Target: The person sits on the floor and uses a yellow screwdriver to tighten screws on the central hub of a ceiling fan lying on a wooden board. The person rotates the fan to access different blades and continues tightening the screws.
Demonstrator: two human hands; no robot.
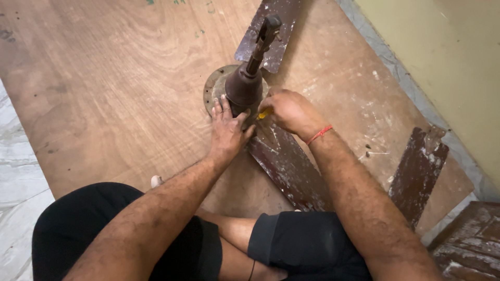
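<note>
A person sat cross-legged on a plywood sheet [104, 78] on the floor. The left hand [227, 127] lay spread flat, steadying a brown ceiling fan motor [244, 86]. The right hand [290, 110] was closed around a yellow-handled tool [264, 113] at the motor's base. A paint-flecked blade [284, 161] ran beneath the wrists; another blade [271, 36] lay beyond.

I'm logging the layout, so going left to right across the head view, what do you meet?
Pale tiled floor → plywood board → left hand → right hand → loose brown fan blade → yellowish wall.
</note>
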